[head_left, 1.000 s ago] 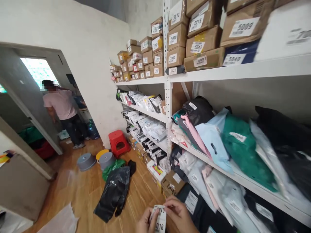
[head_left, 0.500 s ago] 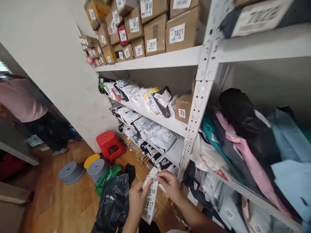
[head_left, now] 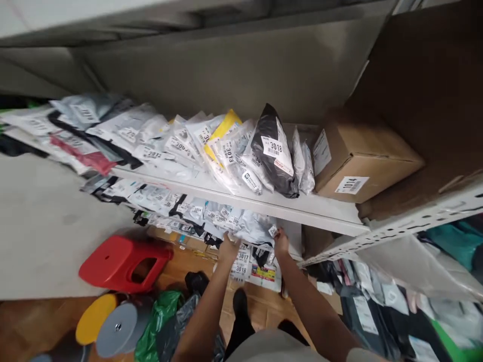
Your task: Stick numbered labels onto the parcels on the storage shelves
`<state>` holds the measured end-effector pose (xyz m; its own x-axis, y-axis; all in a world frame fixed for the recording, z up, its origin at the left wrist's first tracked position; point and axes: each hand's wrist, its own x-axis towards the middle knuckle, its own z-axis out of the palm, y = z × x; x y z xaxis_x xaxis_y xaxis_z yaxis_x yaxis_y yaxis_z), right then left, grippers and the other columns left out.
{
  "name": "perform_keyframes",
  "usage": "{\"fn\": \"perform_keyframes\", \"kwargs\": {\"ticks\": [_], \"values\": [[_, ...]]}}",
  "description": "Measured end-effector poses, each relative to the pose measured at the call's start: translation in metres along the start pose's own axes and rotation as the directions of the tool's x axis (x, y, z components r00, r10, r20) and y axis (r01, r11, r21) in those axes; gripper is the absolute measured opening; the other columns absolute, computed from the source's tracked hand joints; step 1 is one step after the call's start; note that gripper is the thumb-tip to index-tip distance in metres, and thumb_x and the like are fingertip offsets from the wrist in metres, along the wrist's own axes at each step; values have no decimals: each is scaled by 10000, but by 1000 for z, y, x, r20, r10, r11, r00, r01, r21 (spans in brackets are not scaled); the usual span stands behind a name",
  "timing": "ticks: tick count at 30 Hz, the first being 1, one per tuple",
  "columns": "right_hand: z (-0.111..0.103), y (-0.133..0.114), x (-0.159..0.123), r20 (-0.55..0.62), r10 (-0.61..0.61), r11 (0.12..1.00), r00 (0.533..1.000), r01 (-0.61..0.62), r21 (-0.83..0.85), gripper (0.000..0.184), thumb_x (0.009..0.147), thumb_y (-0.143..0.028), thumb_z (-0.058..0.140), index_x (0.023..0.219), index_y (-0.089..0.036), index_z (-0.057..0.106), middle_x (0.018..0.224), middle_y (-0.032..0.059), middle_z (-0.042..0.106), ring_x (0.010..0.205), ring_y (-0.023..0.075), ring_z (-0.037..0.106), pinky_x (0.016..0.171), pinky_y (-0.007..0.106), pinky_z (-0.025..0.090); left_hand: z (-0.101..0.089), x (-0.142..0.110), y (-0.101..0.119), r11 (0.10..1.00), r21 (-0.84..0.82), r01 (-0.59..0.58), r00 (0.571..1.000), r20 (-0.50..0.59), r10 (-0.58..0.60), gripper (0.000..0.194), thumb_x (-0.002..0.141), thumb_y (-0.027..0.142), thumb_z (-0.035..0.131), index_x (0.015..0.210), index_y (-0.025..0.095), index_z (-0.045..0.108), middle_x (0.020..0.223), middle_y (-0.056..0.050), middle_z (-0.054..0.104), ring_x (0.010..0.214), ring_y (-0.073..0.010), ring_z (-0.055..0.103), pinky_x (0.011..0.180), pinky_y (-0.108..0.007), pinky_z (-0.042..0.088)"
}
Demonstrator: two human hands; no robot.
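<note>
My left hand (head_left: 228, 248) is closed at the edge of the lower shelf, pinching a strip of white number labels (head_left: 240, 270). The strip hangs down, with 3017 and 3018 readable on it. Between the fingertips of my right hand (head_left: 281, 243) is a small white sticker (head_left: 272, 231), its print too small to read. That hand is beside the right end of a row of pale plastic mailing bags (head_left: 252, 225), several with number labels. I cannot tell whether the sticker touches a bag.
Above my hands runs a white shelf (head_left: 241, 197) with bagged parcels, a black parcel (head_left: 272, 151) labelled 3018 and a cardboard box (head_left: 362, 161) labelled 1014. On the floor stand a red stool (head_left: 113, 264), grey spool (head_left: 116, 329) and green bag (head_left: 162, 322).
My view has moved closer to the shelves and tilted down. Both hands have moved to the lower shelf. My right hand has left the strip and now holds a sticker.
</note>
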<state>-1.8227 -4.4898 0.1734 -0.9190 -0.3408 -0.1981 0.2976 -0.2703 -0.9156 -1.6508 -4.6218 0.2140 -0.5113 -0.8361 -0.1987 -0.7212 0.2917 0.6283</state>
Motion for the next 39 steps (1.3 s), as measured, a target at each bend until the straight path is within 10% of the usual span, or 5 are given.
{"fn": "perform_keyframes", "kwargs": {"ticks": [10,18,39], "values": [[9,40,33,-254,181,969,950,-127,212,277,645,-468,614,681,-211,520,583,-27,572,620,141,539,603,271,433,29,39,-4,957,196,-213,964,203,172,420,931,424,341,982,152,657,897,-156,716,884,-262,657,766,-315,422],[14,49,25,-153,154,969,976,-119,216,295,648,-454,680,590,-185,576,504,-75,497,592,108,440,631,257,363,15,70,-21,923,209,-325,890,398,223,480,828,581,438,793,163,672,719,-56,677,737,-226,611,689,-295,432],[8,46,27,8,237,918,971,-227,324,397,729,-552,645,634,-168,682,552,10,656,567,159,585,701,344,512,13,78,-16,955,175,-241,905,395,156,447,714,613,589,677,170,643,556,12,595,587,-171,537,564,-265,388]]}}
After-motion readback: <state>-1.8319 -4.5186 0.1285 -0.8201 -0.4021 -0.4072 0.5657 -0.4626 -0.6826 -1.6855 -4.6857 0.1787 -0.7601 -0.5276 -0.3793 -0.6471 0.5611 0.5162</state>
